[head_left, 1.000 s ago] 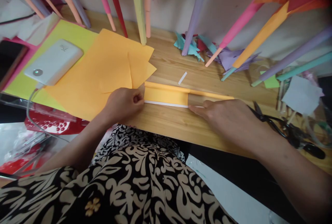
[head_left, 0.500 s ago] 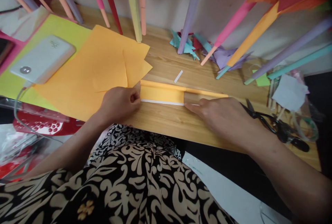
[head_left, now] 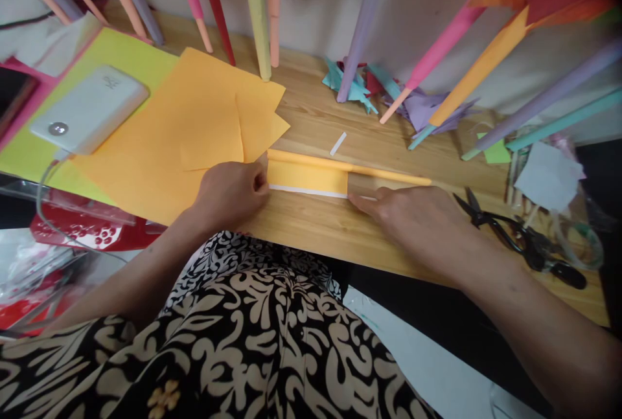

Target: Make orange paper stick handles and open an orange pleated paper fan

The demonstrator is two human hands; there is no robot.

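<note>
A small orange paper piece (head_left: 311, 175) lies on the table, with an orange paper tube (head_left: 389, 174) along its far edge. A narrow white strip (head_left: 308, 192), like tape, runs along its near edge. Between the closed fingers of my left hand (head_left: 233, 192) is the strip's left end, at the paper's corner. My right hand (head_left: 408, 215) has its index finger at the paper's near right corner. A bit of the white strip shows beyond the paper, under that hand's fingers. The fingertips partly hide both ends.
Large orange sheets (head_left: 165, 121) and a white power bank (head_left: 90, 108) with a cable lie left. Black-handled scissors (head_left: 505, 228) are near my right forearm. A short white strip (head_left: 338, 143) lies farther back. Coloured paper tubes (head_left: 257, 17) lean against the wall; folded paper pieces (head_left: 350, 85) lie below.
The whole view has shifted slightly, so everything sits a little farther right. Both hands keep their places at the ends of the white strip.
</note>
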